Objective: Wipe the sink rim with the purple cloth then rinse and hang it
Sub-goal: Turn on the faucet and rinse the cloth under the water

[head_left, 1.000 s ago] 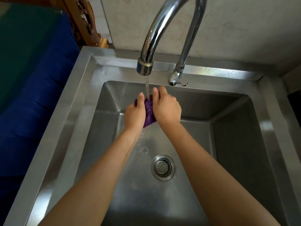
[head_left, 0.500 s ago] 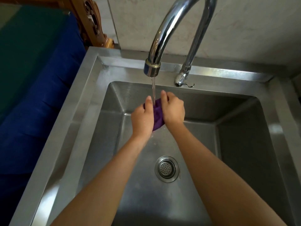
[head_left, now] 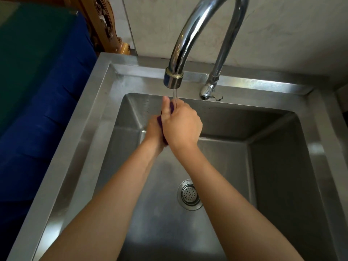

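Observation:
Both my hands are pressed together over the steel sink basin, under the running stream from the chrome tap (head_left: 174, 80). The purple cloth (head_left: 160, 120) is squeezed between them, and only thin purple slivers show at the edges. My right hand (head_left: 180, 125) lies on top and covers most of the cloth. My left hand (head_left: 153, 133) is below it and partly hidden. The sink rim (head_left: 90, 117) runs along the left, the back and the right of the basin.
A round drain strainer (head_left: 189, 194) sits in the basin floor below my forearms. The tap's base and small lever (head_left: 210, 91) stand on the back rim. A blue and green surface (head_left: 37, 91) lies left of the sink, with carved wood (head_left: 105, 25) behind it.
My right hand has slid over the left, so the cloth that showed between them is now almost fully covered. The view has shifted slightly; water keeps running.

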`<state>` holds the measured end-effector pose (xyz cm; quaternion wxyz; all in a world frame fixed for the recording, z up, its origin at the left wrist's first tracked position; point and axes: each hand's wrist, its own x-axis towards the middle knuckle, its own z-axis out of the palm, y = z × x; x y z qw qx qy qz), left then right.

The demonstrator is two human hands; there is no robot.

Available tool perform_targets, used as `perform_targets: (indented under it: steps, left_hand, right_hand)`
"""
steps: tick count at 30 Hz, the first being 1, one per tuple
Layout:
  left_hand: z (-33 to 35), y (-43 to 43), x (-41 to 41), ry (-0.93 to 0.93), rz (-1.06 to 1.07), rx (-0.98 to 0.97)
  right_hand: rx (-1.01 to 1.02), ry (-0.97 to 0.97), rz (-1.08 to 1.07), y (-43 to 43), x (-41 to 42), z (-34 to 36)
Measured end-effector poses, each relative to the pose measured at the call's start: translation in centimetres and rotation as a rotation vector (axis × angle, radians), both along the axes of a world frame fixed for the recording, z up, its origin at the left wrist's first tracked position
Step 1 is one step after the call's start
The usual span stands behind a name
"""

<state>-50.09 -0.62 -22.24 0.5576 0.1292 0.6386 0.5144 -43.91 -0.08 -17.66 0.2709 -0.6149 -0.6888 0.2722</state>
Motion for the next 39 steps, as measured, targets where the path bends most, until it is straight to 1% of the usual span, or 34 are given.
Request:
perform_targets:
  steps: [2, 3, 4, 6, 8, 9, 13, 16, 18, 19, 21, 24, 26, 30, 34, 37, 39]
  left_hand:
    - [0.7, -0.2, 1.0, -0.047, 0.015, -0.029]
    - [1.0, -0.2, 1.3, -0.007, 0.01, -0.052]
    - [1.4, -0.2, 1.6, 0.049, 0.009, -0.075]
    - [1.4, 0.0, 1.7, 0.238, 0.011, -0.083]
    - [1.2, -0.1, 1.6, 0.404, -0.001, -0.043]
    - [1.2, -0.2, 1.6, 0.436, 0.006, -0.012]
    - [1.4, -0.8, 1.2, 0.402, 0.047, 0.081]
    - [1.4, -0.9, 0.3, 0.34, 0.058, 0.102]
    - [1.3, -1.0, -0.3, 0.278, 0.08, 0.103]
    - [1.3, -1.0, -0.5, 0.243, 0.104, 0.094]
    - [1.2, -1.0, -0.5, 0.203, 0.14, 0.038]
    - [1.1, -0.8, 0.0, 0.201, 0.162, -0.041]
    - [1.1, -0.8, 0.7, 0.239, 0.142, -0.029]
    - [1.6, -1.5, 1.8, 0.352, 0.152, 0.022]
    - [1.7, -1.1, 1.6, 0.437, 0.129, 0.064]
    - [1.9, -1.0, 1.5, 0.488, 0.153, 0.113]
    - [2.2, -0.8, 1.8, 0.552, 0.176, 0.147]
  right_hand:
    - [-0.026, -0.022, -0.018, 1.4, -0.1, -0.1]
    - [-0.038, -0.042, -0.022, 2.2, -0.1, -0.2]
    - [-0.053, -0.058, -0.026, 3.0, 0.1, -0.5]
    - [-0.104, -0.049, -0.041, 4.3, 0.5, -1.4]
    - [-0.147, 0.003, -0.053, 4.7, 1.1, -2.4]
    - [-0.151, 0.029, -0.055, 4.6, 1.5, -2.9]
    - [-0.203, 0.172, -0.077, 4.3, 2.9, -4.0]
    - [-0.359, 0.331, -0.077, 4.0, 4.1, -4.2]
    - [-0.472, 0.432, -0.034, 3.4, 5.1, -4.0]
    - [-0.497, 0.466, 0.003, 3.1, 5.5, -3.7]
    - [-0.454, 0.47, 0.092, 2.3, 5.7, -3.5]
    - [-0.244, 0.383, 0.212, 0.4, 4.3, -3.4]
    - [-0.161, 0.321, 0.187, -1.0, 3.1, -2.9]
    - [-0.053, 0.308, 0.03, -1.3, 2.0, -2.0]
    - [-0.04, 0.324, -0.03, -0.4, 1.2, -1.8]
    - [-0.072, 0.369, -0.064, 0.4, 1.0, -1.6]
    - [-0.132, 0.402, -0.097, 1.1, 1.1, -1.7]
